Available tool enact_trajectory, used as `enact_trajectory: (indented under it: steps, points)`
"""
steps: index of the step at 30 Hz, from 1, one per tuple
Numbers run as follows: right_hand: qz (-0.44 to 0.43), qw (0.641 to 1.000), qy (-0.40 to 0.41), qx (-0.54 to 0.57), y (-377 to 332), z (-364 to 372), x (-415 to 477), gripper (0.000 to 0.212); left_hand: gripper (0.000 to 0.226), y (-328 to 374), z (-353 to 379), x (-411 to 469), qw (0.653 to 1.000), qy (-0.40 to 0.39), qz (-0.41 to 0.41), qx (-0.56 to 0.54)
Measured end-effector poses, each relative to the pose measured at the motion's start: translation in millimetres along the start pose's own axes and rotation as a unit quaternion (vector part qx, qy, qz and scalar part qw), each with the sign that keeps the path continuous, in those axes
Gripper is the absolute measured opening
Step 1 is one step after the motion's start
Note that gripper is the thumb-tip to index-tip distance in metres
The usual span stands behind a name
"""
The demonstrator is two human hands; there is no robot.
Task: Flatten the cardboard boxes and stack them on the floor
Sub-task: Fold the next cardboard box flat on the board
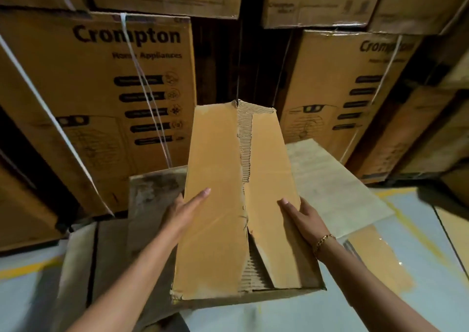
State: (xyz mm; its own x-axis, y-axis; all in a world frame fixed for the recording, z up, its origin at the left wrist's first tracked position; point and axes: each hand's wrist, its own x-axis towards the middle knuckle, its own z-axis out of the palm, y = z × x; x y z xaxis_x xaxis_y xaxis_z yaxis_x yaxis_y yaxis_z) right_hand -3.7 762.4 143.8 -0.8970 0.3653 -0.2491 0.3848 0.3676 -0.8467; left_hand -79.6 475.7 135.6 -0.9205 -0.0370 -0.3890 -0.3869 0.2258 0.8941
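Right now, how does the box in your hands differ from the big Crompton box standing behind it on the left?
The held box is plain, with no print; the Crompton box bears a logo and icons. The held box has a torn seam showing its corrugation; the Crompton box is bound with white straps. The held box looks narrower, gripped by the left hand and the right hand. Both are brown cardboard.

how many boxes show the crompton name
2: one large box stacked at the left, one at the right behind the held box. Others above carry print too blurred to read.
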Motion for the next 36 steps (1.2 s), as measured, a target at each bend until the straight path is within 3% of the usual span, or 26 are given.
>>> enact_trajectory:
  steps: [9,15,26,28,31,36]
  points:
    - [0.111,0.990,0.079,-0.045,37,-34,79,0.071,0.113,14,94,103,0.994,-0.057,-0.002,0.096]
    - [0.146,0.983,0.100,-0.054,41,-38,147,0.070,0.095,37,136,169,0.988,-0.064,0.018,0.137]
    - [0.156,0.977,0.102,-0.105,53,-44,193,0.066,0.096,40,158,214,0.963,-0.031,0.080,0.254]
    - [0.118,0.973,0.112,-0.166,49,-44,191,0.070,0.094,46,156,205,0.943,-0.014,0.131,0.305]
    - [-0.007,0.952,0.144,-0.271,33,-34,185,0.071,0.101,57,162,178,0.877,0.011,0.265,0.400]
    - [-0.161,0.935,0.091,-0.302,-7,-11,177,0.059,0.102,74,191,128,0.768,-0.077,0.312,0.554]
